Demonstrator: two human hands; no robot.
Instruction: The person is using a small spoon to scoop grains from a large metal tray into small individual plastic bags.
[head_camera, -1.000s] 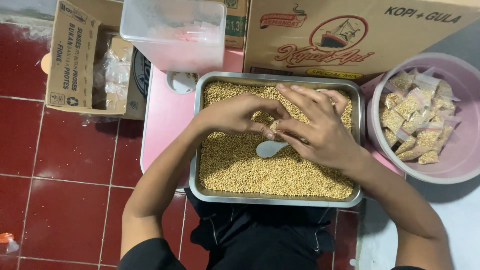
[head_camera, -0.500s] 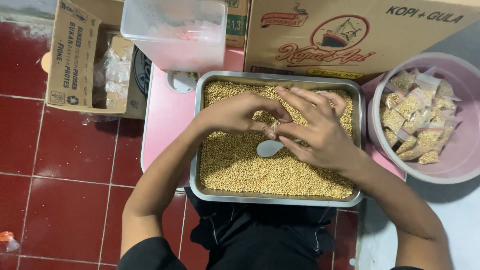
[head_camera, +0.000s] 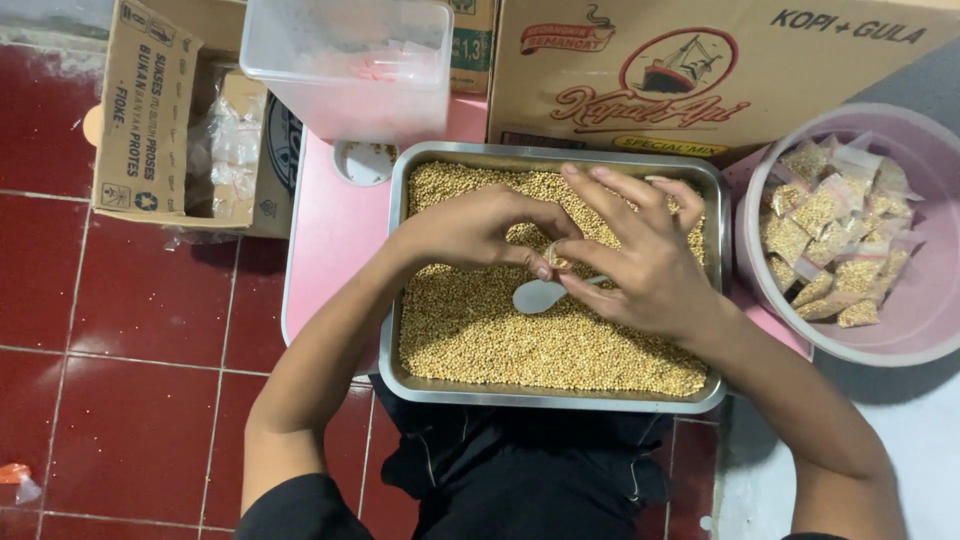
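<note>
Cardboard cartons (head_camera: 700, 70) line the back of the pink worktop (head_camera: 330, 240), where a rectangular steel tray (head_camera: 400, 300) lies nearly full of small yellow grains beside a round pink plastic basin (head_camera: 930, 330) already heaped with filled clear sachets, so plenty looks packed and far more remains loose. Above the tray, the left hand (head_camera: 470, 228) and right hand (head_camera: 640, 262) meet, fingertips pinched on a small clear plastic sachet (head_camera: 553, 256); a white plastic spoon (head_camera: 538, 296) lies on the grains just beneath.
</note>
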